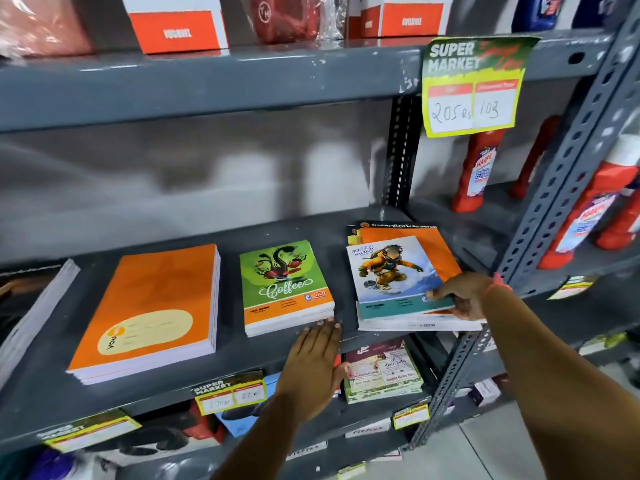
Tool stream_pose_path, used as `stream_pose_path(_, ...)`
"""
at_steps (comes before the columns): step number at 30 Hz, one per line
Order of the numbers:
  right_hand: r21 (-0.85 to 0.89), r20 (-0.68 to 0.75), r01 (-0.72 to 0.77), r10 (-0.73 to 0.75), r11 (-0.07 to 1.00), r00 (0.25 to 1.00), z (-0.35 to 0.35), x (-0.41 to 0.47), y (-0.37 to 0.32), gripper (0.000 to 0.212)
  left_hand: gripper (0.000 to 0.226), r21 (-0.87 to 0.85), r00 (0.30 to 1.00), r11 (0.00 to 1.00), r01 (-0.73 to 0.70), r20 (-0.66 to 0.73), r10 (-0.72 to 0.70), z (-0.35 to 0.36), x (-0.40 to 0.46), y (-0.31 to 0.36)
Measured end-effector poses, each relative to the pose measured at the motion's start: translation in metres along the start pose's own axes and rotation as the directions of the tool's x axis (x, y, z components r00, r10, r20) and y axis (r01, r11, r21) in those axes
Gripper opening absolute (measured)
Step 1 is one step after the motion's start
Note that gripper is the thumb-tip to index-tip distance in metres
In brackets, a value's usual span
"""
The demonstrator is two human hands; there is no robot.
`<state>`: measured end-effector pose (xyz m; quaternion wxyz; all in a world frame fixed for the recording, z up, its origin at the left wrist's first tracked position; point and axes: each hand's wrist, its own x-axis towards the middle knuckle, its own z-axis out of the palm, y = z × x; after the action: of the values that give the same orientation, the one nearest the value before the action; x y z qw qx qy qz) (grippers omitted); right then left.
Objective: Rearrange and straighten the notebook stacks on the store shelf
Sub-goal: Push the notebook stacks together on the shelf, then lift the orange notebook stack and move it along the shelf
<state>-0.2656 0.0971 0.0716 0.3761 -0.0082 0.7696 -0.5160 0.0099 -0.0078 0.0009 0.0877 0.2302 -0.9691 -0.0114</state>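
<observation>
Nearest the camera, the left hand (pixel 313 370) lies flat and open at six o'clock, fingers together and stretched forward, its fingertips (pixel 329 322) touching the front edge of the green Coffee notebook stack (pixel 285 289) on the grey shelf (pixel 173 386). At about four o'clock the right hand (pixel 464 296) is closed on the near right corner of the snowboarder notebook (pixel 391 275), thumb on the cover and fingers underneath, a red thread at the wrist. That notebook lies slightly askew atop a loose pile: a white-edged book pokes out beneath it in front, and the orange notebooks (pixel 429 244) fan out behind it toward one o'clock. The Coffee stack sits just left of this pile, apart from it. At nine o'clock is the taller orange stack (pixel 152 310), tidy and angled with the lens, and at the far left edge a white-paged stack (pixel 34 317) is only partly in view. Beyond, at two o'clock, a price tag (pixel 472 86) hangs from the upper shelf, with red cleaner bottles (pixel 479 168) behind the upright at three o'clock.
</observation>
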Motion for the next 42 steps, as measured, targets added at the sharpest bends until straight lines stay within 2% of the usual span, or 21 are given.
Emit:
stream_pose_path(1, -0.033, 0.108, -0.025, 0.029, 0.999, 0.994, 0.0, -0.007, -0.006, 0.02, 0.065, -0.02, 0.999, 1.0, -0.024, -0.023, 0.024, -0.002, -0.003, -0.005)
stream_pose_path(2, -0.033, 0.145, -0.038, 0.043, 0.999, 0.989, 0.0, -0.02, -0.011, 0.017, 0.062, -0.029, 0.999, 0.999, -0.032, -0.012, 0.032, -0.006, -0.007, -0.01)
stream_pose_path(7, 0.226, 0.228, 0.005, -0.058, 0.974, 0.972, 0.007, -0.043, -0.026, 0.018, 0.067, -0.017, 0.995, 0.997, -0.076, -0.063, 0.074, -0.003, -0.044, -0.047)
stream_pose_path(13, 0.194, 0.387, 0.004, -0.08, 0.981, 0.919, 0.09, -0.061, -0.025, 0.014, 0.068, -0.045, 0.99, 0.999, -0.008, -0.141, 0.002, -0.011, -0.057, -0.044)
stream_pose_path(17, 0.097, 0.408, 0.039, -0.075, 0.994, 0.91, 0.14, -0.074, -0.011, 0.017, 0.065, -0.097, 0.995, 0.995, -0.004, -0.095, -0.005, -0.011, -0.057, -0.045)
stream_pose_path(20, -0.041, 0.298, 0.164, -0.145, 0.986, 0.944, 0.162, -0.074, 0.001, 0.025, 0.065, -0.077, 0.997, 0.997, 0.024, -0.072, -0.03, -0.012, -0.058, -0.045)
stream_pose_path(22, -0.214, 0.212, 0.284, -0.239, 0.935, 0.948, 0.167, -0.073, 0.002, 0.031, 0.065, -0.065, 0.995, 0.996, 0.061, -0.075, -0.066, -0.012, -0.057, -0.045)
stream_pose_path(24, -0.418, 0.227, 0.362, -0.29, 0.833, 0.93, 0.166, -0.077, -0.002, 0.036, 0.059, -0.074, 0.995, 0.995, 0.068, -0.069, -0.074, -0.009, -0.056, -0.042)
stream_pose_path(26, -0.579, 0.245, 0.416, -0.336, 0.701, 0.909, 0.16, -0.077, -0.002, 0.035, 0.043, -0.077, 0.994, 0.995, 0.056, -0.09, -0.062, -0.012, -0.051, -0.034)
stream_pose_path(28, -0.661, 0.19, 0.431, -0.419, 0.614, 0.888, 0.146, -0.076, 0.0, 0.028, 0.035, -0.121, 0.995, 0.992, 0.029, -0.092, -0.04, -0.017, -0.041, -0.019)
stream_pose_path(30, -0.67, 0.044, 0.397, -0.5, 0.627, 0.865, 0.122, -0.073, 0.004, 0.024, 0.032, -0.2, 0.992, 0.979, 0.032, -0.112, -0.055, -0.026, -0.026, 0.002)
stream_pose_path(32, -0.708, -0.13, 0.311, -0.549, 0.635, 0.825, 0.09, -0.067, 0.012, 0.031, 0.036, -0.347, 0.985, 0.937, 0.049, -0.14, -0.103, -0.034, -0.002, 0.026)
stream_pose_path(35, -0.749, -0.298, 0.1, -0.467, 0.656, 0.832, 0.039, -0.051, 0.029, 0.042, 0.041, -0.566, 0.983, 0.803, 0.185, 0.093, -0.161, -0.047, 0.04, 0.059)
stream_pose_path(37, -0.75, -0.317, 0.036, -0.408, 0.66, 0.856, 0.017, -0.045, 0.038, 0.038, 0.036, -0.569, 0.956, 0.768, 0.293, 0.199, -0.217, -0.045, 0.065, 0.071)
stream_pose_path(40, -0.716, -0.323, 0.051, -0.395, 0.696, 0.86, 0.001, -0.044, 0.04, 0.033, 0.032, -0.562, 0.901, 0.704, 0.434, 0.285, -0.328, -0.044, 0.092, 0.078)
stream_pose_path(42, -0.707, -0.332, 0.065, -0.412, 0.704, 0.848, -0.004, -0.039, 0.044, 0.03, 0.032, -0.6, 0.851, 0.604, 0.524, 0.34, -0.4, -0.043, 0.104, 0.079)
